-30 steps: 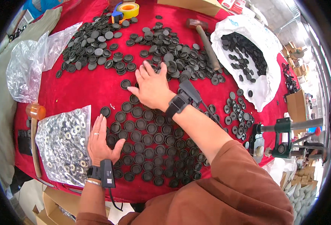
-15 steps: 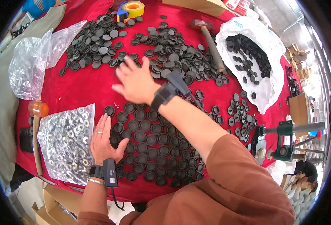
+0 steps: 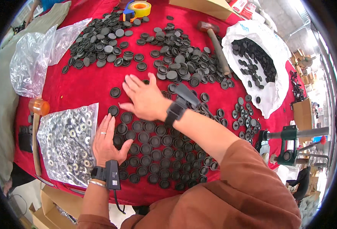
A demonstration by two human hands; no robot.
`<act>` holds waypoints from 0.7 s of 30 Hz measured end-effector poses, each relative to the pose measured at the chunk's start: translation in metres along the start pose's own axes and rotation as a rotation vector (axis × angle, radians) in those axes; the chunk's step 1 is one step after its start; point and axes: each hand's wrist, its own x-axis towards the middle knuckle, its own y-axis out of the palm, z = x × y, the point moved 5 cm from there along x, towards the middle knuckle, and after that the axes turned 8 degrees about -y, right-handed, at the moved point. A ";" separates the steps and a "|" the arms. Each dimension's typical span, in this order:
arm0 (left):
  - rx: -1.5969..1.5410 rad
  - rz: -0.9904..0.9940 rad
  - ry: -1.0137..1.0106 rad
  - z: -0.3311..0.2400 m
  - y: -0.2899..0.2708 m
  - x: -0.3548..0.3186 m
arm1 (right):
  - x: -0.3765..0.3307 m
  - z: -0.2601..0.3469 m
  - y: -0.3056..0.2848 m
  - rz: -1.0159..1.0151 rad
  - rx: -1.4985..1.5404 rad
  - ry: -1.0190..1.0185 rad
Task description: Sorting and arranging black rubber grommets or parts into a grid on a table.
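Observation:
My right hand point(image 3: 144, 100) lies flat, fingers spread, palm down over black round caps on the red tablecloth point(image 3: 88, 82), at the upper left edge of a neat laid-out patch of caps point(image 3: 157, 152). A single cap point(image 3: 115, 92) lies just left of its fingers. My left hand point(image 3: 108, 142) rests flat on the cloth at the patch's left side, thumb toward the caps, next to a clear bag of metal washers point(image 3: 67, 143). Both wrists carry black bands with small devices. Neither hand holds anything.
A loose heap of black caps point(image 3: 176, 63) fills the far middle, another heap point(image 3: 99, 42) the far left. A white sack of caps point(image 3: 256, 65) stands right. A hammer point(image 3: 216, 44), yellow tape roll point(image 3: 139, 7), empty clear bag point(image 3: 33, 61), orange-headed mallet point(image 3: 36, 114) and green press point(image 3: 290, 145) surround.
My right hand has drawn back from the far heap toward me and to the left, now lying over the near caps. My left hand has stayed where it was.

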 end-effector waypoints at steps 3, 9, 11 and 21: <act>-0.019 -0.014 0.019 0.000 -0.001 0.000 | -0.008 0.003 -0.009 -0.024 0.035 0.005; 0.015 0.005 -0.004 0.000 -0.001 0.004 | 0.012 -0.037 -0.006 0.024 -0.106 0.170; 0.012 0.016 -0.007 0.001 0.000 0.002 | 0.000 -0.023 -0.012 0.129 -0.035 0.120; -0.009 0.016 -0.018 0.003 0.001 0.001 | 0.028 -0.052 0.003 0.075 -0.014 0.235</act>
